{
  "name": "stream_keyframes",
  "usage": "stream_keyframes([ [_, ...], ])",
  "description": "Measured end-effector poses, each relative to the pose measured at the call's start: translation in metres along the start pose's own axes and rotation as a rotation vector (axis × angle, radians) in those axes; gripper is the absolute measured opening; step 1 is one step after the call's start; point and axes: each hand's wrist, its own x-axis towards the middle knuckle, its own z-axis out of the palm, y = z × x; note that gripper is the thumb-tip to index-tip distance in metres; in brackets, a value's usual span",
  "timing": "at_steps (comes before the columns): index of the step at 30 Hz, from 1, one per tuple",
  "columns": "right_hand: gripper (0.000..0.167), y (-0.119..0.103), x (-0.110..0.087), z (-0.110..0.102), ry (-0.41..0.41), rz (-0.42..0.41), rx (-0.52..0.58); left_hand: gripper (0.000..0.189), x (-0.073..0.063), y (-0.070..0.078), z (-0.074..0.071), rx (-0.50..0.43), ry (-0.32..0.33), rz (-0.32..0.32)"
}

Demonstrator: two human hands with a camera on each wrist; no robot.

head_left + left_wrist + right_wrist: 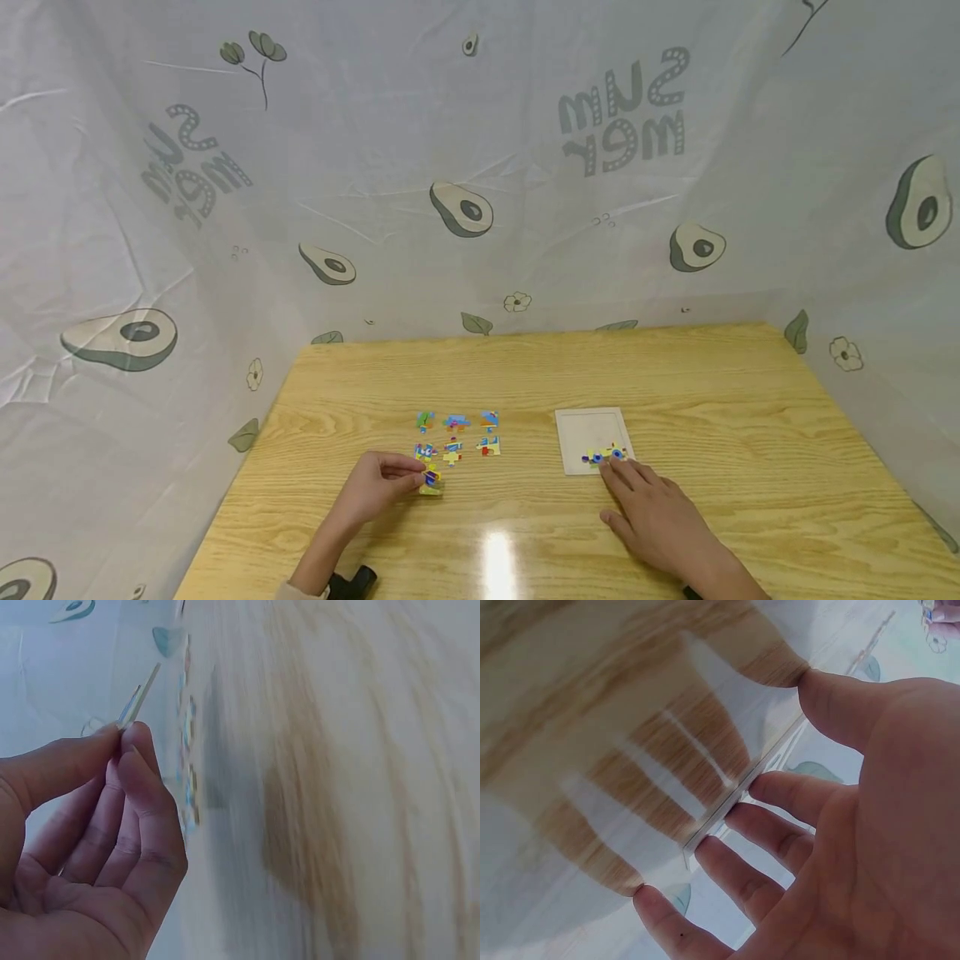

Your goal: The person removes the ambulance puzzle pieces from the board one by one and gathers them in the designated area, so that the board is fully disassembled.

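My left hand [378, 486] pinches a colourful jigsaw puzzle piece [431, 478] between thumb and fingertips. Seen edge-on in the left wrist view, the thin piece [139, 699] tilts up above the table. On the right lies a square white puzzle tray [588, 427] with a thin line inside its border. A few joined-looking colourful pieces [617, 453] sit along the tray's near side. My right hand [656, 512] has its fingertips at the tray's near right edge, fingers extended. In the right wrist view, thumb and little finger [679, 926] touch the tabletop beside the tray.
Several loose puzzle pieces [489, 447] lie in rough rows just beyond the left hand, left of the tray. The wooden table [525, 367] meets a patterned curtain [390, 200] at its back and sides. A black object [354, 582] shows by the left wrist.
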Motion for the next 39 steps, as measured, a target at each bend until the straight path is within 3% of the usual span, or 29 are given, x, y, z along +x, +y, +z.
stream_keyframes([
  [8, 0.059, 0.000, -0.001, 0.000, 0.000, 0.003, 0.010, 0.021, -0.004, -0.005, -0.007, 0.052, 0.045, -0.025],
  [28, 0.060, 0.000, -0.001, 0.004, 0.006, 0.006, 0.009, 0.015, -0.007, 0.001, 0.001, 0.248, 0.141, -0.060],
  [39, 0.060, -0.001, -0.002, 0.001, -0.001, 0.007, 0.014, 0.014, -0.005, -0.002, 0.006, 0.265, 0.126, -0.062],
])
